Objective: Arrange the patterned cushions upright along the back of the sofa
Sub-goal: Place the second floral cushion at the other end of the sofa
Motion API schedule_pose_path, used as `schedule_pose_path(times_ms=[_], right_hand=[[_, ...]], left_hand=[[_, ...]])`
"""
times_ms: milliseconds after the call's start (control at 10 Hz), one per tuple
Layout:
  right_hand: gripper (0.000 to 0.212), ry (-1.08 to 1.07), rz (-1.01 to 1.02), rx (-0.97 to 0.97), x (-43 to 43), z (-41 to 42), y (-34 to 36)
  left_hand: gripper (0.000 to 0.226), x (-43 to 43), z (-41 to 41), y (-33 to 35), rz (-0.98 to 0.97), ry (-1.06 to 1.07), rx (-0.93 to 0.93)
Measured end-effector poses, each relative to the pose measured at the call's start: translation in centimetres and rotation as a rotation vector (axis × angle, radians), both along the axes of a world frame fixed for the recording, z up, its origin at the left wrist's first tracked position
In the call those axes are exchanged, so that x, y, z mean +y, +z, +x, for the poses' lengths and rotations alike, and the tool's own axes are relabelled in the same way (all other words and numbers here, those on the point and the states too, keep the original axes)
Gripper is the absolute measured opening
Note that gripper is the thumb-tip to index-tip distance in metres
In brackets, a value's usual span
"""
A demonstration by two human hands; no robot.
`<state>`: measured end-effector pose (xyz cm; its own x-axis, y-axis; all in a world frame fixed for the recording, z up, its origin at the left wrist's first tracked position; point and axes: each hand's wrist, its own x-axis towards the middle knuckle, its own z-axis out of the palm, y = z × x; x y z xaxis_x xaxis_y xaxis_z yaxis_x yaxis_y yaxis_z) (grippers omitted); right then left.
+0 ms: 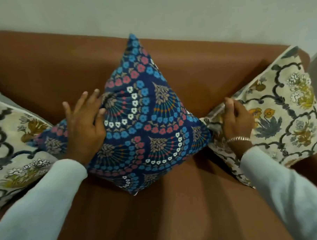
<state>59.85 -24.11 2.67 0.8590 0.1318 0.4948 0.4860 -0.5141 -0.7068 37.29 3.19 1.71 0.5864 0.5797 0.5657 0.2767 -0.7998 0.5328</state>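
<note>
- Nearest the camera, two pale sleeves (pixel 36 203) come in from the bottom corners, and between them the brown seat (pixel 158 210) lies bare and smooth, with soft creases fanning toward the front edge.
- There is open seat below the blue cushion's bottom corner, the widest free room here.
- The left hand (pixel 83 126) lies flat on the blue cushion (pixel 146 120), fingers spread and not closed, pressing its left side; the thumb digs into the fabric, which wrinkles there.
- The right hand (pixel 235 120) is pinched shut on the near edge of the right cushion (pixel 273 114), with a silver bangle (pixel 238 139) on its wrist.
- The blue cushion stands on a corner like a diamond, leaning on the sofa back (pixel 197 63), dead centre; it is woven navy with blue, pink and white flower arcs.
- Its right corner touches the right cushion; its left corner overlaps the left cushion (pixel 13 144).
- Both side cushions are cream with dark scalloped lines and yellow and grey flowers, white piping along the edges; both lean outward, and the frame crops the left one.
- The sofa back runs wide and plain, with bare stretches on either side of the blue cushion's top corner.
- Behind it rises a plain pale wall (pixel 149 11).
</note>
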Motion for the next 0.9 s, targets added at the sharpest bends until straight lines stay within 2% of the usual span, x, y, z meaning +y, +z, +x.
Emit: schedule_pose_path(times_ms=[100, 200, 300, 400, 500, 600, 700, 800, 900], right_hand=[[0.044, 0.318, -0.122, -0.228, 2.4, -6.1, 0.3], [0.057, 0.589, -0.378, -0.387, 7.3, -11.1, -0.1], [0.062, 0.51, -0.544, -0.357, 11.8, -12.5, 1.1], [0.068, 0.338, -0.425, -0.13, 15.5, -13.3, 3.9], [0.068, 0.414, -0.389, -0.193, 19.4, -16.8, 5.8], [0.068, 0.766, -0.495, -0.355, 24.0, -22.4, 5.3], [0.071, 0.994, -0.662, -0.393, 29.3, -28.2, 3.0], [0.069, 1.033, -0.821, -0.394, 33.4, -31.4, 1.7], [0.064, 0.783, -0.726, -0.251, 34.6, -29.5, 3.0]], left_hand=[[0.061, -1.3, -1.8, -0.2, 0.132, 0.027, 0.11], [0.067, -3.2, -3.5, -1.4, 0.433, -0.195, 0.286], [0.069, -0.6, -4.3, -2.1, 0.389, -0.06, 0.423], [0.072, 4.5, -8.0, -0.7, 0.243, 0.179, 0.505], [0.07, 9.5, -12.8, 1.4, 0.305, 0.286, 0.594], [0.067, 13.6, -17.2, 3.3, 0.349, 0.385, 0.616], [0.066, 15.9, -20.7, 4.6, 0.3, 0.426, 0.575], [0.066, 17.7, -23.4, 4.9, 0.088, 0.521, 0.433], [0.062, 17.5, -23.4, 6.0, 0.012, 0.533, 0.315]])
